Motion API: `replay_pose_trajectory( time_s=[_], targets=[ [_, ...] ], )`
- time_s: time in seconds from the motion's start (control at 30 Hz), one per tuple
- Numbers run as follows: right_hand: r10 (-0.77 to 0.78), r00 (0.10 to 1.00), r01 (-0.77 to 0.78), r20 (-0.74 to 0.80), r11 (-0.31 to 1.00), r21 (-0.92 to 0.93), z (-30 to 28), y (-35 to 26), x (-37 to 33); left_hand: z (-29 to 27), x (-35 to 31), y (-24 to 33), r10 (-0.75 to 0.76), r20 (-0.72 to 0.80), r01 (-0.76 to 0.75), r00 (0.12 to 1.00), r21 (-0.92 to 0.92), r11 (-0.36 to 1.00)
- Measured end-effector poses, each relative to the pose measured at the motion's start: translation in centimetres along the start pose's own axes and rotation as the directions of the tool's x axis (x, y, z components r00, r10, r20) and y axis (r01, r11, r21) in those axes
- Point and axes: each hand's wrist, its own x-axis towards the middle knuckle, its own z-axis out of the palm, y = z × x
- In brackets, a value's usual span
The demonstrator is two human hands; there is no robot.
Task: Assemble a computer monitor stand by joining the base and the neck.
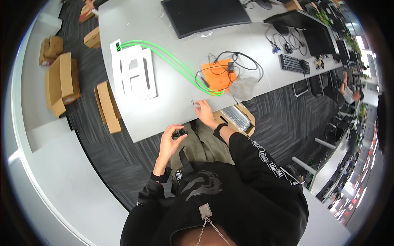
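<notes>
My left hand (167, 143) is closed around a small black part with two round ends (181, 132), held just off the front edge of the table, above my lap. The part's exact kind is too small to tell. At the table edge, my right hand (205, 113) has its fingers curled together at the surface; whatever lies between the fingertips is too small to make out. Tiny dark pieces (192, 102) lie on the grey table (172, 107) right beside those fingertips.
A white slotted frame (150, 78) lies at left with bright green cables (170, 60) running to an orange sheet (213, 74), black cords and a grey bag (243, 89). An open carton (249, 127) sits right of my lap. Monitor (205, 16), keyboard (294, 64), and floor cartons (65, 80) surround.
</notes>
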Motion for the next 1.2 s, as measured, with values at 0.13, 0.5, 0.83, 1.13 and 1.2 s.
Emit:
replay_pose_trajectory(
  time_s=[0.13,0.5,0.83,1.13,1.2],
  targets=[
    [0.014,0.991,-0.047,0.131,0.966,0.255,-5.1,-2.8,-4.3,1.2,1.8,1.4,0.096,0.101,-0.104,0.990,0.082,0.991],
    [0.180,0.982,-0.164,-0.055,0.961,0.224,-15.1,-4.0,-18.7,14.1,5.5,6.0,0.282,0.713,-0.597,0.642,0.234,0.768],
    [0.657,0.658,-0.576,-0.367,0.754,0.318,-16.2,12.7,-26.9,24.1,6.2,6.0,0.035,0.831,-0.520,0.555,0.314,0.794],
    [0.692,0.581,-0.688,-0.428,0.699,0.197,-15.4,34.4,-23.1,35.7,12.1,-2.8,-0.434,0.672,0.111,0.600,0.467,0.877],
    [0.677,0.620,-0.693,-0.396,0.710,0.128,-14.5,39.1,-21.1,39.8,14.1,-6.6,-0.498,0.639,0.244,0.586,0.447,0.861]
  ],
)
